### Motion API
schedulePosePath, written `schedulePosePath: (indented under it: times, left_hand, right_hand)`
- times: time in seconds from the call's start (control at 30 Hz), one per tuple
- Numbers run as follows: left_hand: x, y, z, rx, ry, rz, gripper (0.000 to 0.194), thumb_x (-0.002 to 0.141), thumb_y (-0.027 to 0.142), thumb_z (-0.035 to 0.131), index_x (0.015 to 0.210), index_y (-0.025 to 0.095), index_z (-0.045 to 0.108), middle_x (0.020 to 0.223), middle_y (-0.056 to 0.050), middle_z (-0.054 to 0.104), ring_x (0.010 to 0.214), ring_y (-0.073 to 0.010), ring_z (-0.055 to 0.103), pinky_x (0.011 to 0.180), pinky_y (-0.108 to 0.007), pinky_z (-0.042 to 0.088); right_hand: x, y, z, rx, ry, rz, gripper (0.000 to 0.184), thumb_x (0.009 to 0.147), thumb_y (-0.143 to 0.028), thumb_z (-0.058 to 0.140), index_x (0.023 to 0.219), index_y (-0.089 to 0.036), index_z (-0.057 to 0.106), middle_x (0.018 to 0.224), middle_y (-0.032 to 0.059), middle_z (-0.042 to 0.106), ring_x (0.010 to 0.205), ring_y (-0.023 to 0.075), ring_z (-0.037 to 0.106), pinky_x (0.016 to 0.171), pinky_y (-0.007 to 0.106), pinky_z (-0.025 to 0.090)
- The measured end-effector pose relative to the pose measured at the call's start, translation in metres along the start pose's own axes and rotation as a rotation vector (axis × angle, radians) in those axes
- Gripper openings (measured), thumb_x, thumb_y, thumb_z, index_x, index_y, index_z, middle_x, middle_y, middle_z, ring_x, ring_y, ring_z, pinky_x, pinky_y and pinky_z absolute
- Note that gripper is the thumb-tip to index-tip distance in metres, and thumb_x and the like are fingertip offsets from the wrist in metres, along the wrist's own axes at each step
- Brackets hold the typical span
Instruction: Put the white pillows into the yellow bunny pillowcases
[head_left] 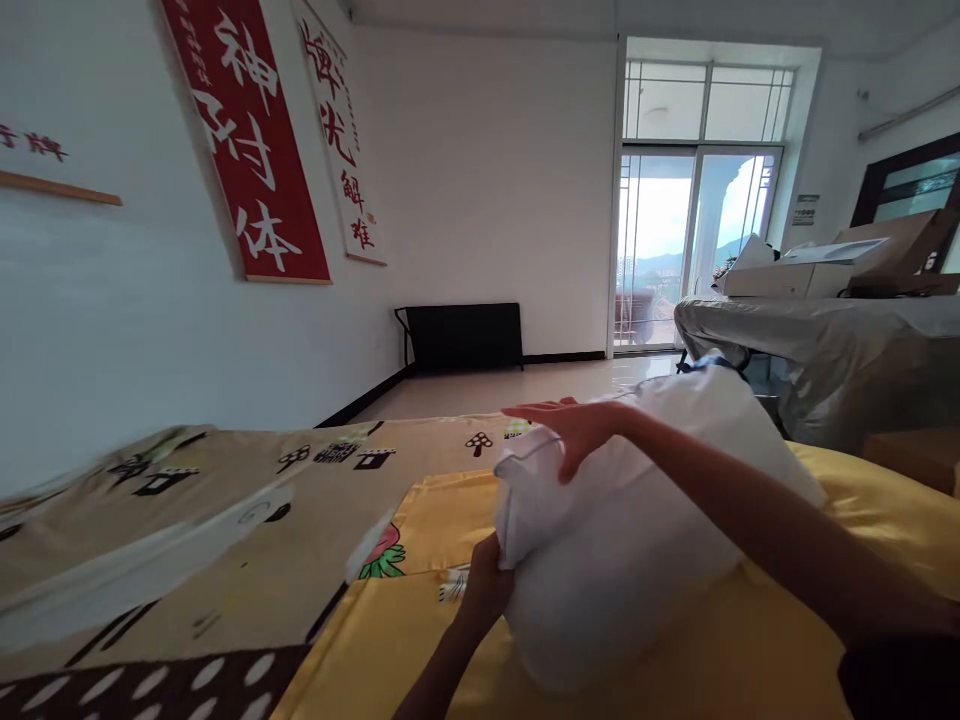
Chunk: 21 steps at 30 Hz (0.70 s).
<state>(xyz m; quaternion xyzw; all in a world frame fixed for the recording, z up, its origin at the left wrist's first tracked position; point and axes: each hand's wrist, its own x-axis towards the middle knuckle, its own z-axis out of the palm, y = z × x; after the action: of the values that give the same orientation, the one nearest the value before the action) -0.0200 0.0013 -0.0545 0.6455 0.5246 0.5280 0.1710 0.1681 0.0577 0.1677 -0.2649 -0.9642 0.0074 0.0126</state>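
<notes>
We work in a white-walled room, where a beige printed cloth [322, 510] spreads left of the white pillow [637, 560] and a yellow satin cloth [337, 670] lies beneath it. Our left hand [487, 583] pinches the pillow's left end low down; our right hand [583, 432], grip spread, is at its top. We judge the step to be steadying that end; the next move calls for a firm right-hand hold there.

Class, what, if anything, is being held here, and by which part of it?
The white pillow, held at the lower corner of its left end by the left grip. The right grip is open at the upper corner.
</notes>
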Motion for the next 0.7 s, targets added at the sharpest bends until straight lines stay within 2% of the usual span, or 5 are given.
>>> schedulePosePath:
  times: [0.17, 0.27, 0.37, 0.53, 0.7]
  left_hand:
    - [0.008, -0.018, -0.013, 0.019, -0.047, 0.02, 0.021, 0.058, 0.027, 0.042, 0.054, 0.014, 0.058, 0.057, -0.006, 0.063, 0.06, -0.021, 0.057, 0.055, -0.027, 0.043]
    - [0.015, -0.034, -0.019, 0.035, -0.083, -0.013, 0.021, 0.06, 0.026, 0.044, 0.061, 0.013, 0.061, 0.059, -0.006, 0.064, 0.059, -0.0196, 0.056, 0.054, -0.026, 0.042]
    - [0.018, -0.049, -0.02, 0.033, -0.144, -0.023, 0.023, 0.065, 0.023, 0.046, 0.074, 0.014, 0.065, 0.069, -0.004, 0.067, 0.067, -0.0183, 0.059, 0.061, -0.024, 0.043]
    - [0.012, -0.065, -0.012, -0.001, -0.26, -0.042, 0.023, 0.071, 0.025, 0.045, 0.058, 0.013, 0.06, 0.057, 0.0, 0.058, 0.062, -0.0146, 0.054, 0.057, -0.02, 0.038]
    - [0.008, -0.068, -0.011, -0.104, -0.368, -0.097, 0.029, 0.07, 0.029, 0.043, 0.058, 0.011, 0.062, 0.053, 0.001, 0.054, 0.06, -0.0138, 0.05, 0.055, -0.02, 0.038]
  right_hand:
    - [0.035, -0.017, 0.017, -0.039, -0.085, -0.02, 0.063, 0.059, -0.027, 0.074, 0.118, -0.019, 0.055, 0.111, 0.0081, 0.064, 0.1, 0.0256, 0.058, 0.09, 0.037, 0.039]
    - [0.025, -0.021, 0.051, -0.061, 0.091, -0.039, 0.033, 0.066, -0.025, 0.066, 0.096, -0.016, 0.059, 0.092, 0.0068, 0.066, 0.085, 0.0213, 0.059, 0.079, 0.032, 0.04]
    - [-0.005, -0.027, 0.12, -0.107, 0.303, -0.099, 0.024, 0.072, -0.021, 0.059, 0.095, -0.016, 0.056, 0.089, 0.0082, 0.063, 0.085, 0.0202, 0.055, 0.085, 0.035, 0.036]
    - [-0.06, -0.051, 0.24, -0.145, 0.378, -0.069, 0.021, 0.077, -0.01, 0.05, 0.096, -0.017, 0.057, 0.088, 0.0076, 0.062, 0.086, 0.0196, 0.052, 0.091, 0.037, 0.031]
    - [-0.076, -0.075, 0.257, -0.043, 0.227, -0.032, 0.029, 0.084, -0.022, 0.052, 0.113, -0.019, 0.052, 0.103, 0.0075, 0.06, 0.098, 0.0212, 0.051, 0.095, 0.035, 0.031]
